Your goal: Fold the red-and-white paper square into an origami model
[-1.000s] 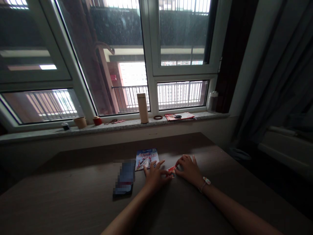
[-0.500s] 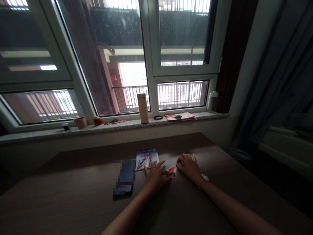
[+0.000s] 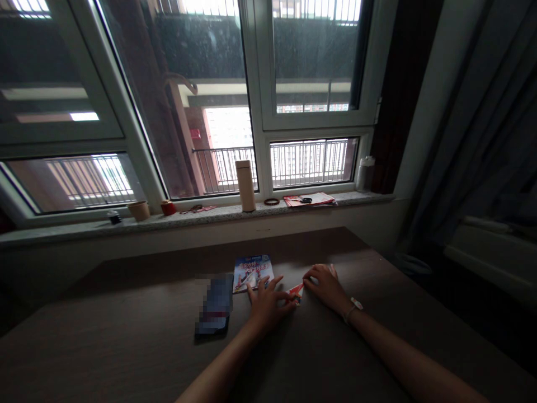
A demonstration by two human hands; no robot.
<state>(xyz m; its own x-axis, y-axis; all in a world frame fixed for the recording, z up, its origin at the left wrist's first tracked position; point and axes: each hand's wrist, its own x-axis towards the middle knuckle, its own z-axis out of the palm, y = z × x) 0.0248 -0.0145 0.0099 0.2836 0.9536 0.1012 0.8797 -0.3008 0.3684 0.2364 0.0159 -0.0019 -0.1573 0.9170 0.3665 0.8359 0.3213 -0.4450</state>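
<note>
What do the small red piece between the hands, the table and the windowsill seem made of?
Red piece: likely printed paper; thin, patterned and straight-edged, gloss unclear.
Table: wood or wood-look laminate, satin; faint grain and soft sheen.
Windowsill: probably stone, from its grey speckle; polish can't be judged.

My left forearm is bare along all that shows, slender and narrowing toward the wrist, and my left hand is bare too, with slim fingers. My right forearm and right hand match. Around my right wrist I wear a bracelet: a thin, pale band with a small whitish piece touched with reddish colour, its markings too small to make out.
</note>
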